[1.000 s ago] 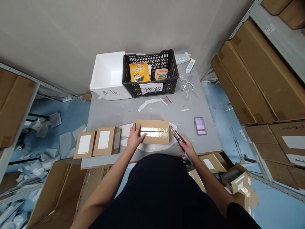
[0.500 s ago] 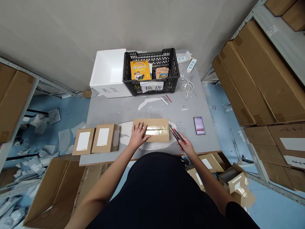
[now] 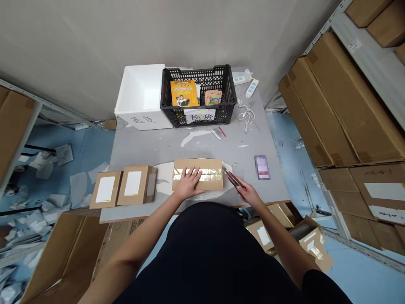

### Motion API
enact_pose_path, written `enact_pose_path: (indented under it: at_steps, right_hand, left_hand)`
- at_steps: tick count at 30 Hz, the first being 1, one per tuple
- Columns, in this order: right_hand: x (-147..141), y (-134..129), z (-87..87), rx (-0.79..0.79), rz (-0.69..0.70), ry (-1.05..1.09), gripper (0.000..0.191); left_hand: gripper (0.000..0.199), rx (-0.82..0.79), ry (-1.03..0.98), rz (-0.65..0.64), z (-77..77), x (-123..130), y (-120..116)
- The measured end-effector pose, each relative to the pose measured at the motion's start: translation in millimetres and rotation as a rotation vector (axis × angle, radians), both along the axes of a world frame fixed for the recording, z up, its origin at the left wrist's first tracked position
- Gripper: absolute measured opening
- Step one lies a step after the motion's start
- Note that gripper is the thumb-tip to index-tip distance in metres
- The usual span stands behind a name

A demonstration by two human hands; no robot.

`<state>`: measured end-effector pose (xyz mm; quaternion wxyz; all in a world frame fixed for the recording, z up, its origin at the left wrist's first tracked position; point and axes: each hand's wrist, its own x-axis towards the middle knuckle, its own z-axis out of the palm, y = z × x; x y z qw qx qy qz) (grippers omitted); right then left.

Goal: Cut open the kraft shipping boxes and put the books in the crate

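My left hand [image 3: 188,182] lies flat on a closed cardboard box [image 3: 211,181], with its fingers spread across a strip of shiny packing tape [image 3: 202,172]. The box rests on a white sheet [image 3: 166,173] at the table's near edge. My right hand [image 3: 248,196] grips a black-and-red utility knife [image 3: 233,179], whose tip points up and left, just off the box's right side. Beside the box on the left stand two smaller cardboard boxes [image 3: 105,190] [image 3: 136,185], each with a white label.
A black plastic crate [image 3: 198,71] holding books and a white foam box [image 3: 141,97] stand at the far edge of the grey table [image 3: 152,147]. A pixelated phone [image 3: 262,167], white cable [image 3: 247,114] and power strip [image 3: 251,88] lie right. Cardboard cartons fill shelves on both sides.
My left hand has slid right, from the box's left end onto the tape. The right hand and knife stay close to the box. The whole view has shifted slightly.
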<state>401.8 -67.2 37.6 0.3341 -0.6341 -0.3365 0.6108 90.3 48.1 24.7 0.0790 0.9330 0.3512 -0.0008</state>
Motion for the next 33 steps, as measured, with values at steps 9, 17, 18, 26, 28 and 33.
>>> enact_pose_path:
  at_steps: [9,17,18,26,28,33]
  right_hand:
    - [5,-4,6.6,-0.027,0.055,0.017,0.073]
    - [10,-15,8.9,-0.069,0.089,0.011,0.072]
    - [10,-17,9.7,-0.069,0.087,0.011,0.071]
    - [2,-22,4.2,-0.046,-0.044,0.037,0.072]
    - [0,-19,0.6,-0.023,-0.089,0.024,0.073]
    - [-3,-6,-6.4,-0.004,-0.053,0.025,0.071]
  left_hand:
    - [0.087,-0.019,-0.042,0.018,-3.9,0,3]
    - [0.085,-0.029,-0.051,0.017,-2.9,2,6]
    - [0.085,-0.029,-0.054,0.014,-2.7,2,7]
    - [0.08,-0.015,-0.083,0.006,-1.4,-1,0]
    - [0.079,-0.014,-0.085,0.006,-0.9,-2,-1]
    - [0.078,-0.011,-0.08,0.009,-0.1,-2,-1]
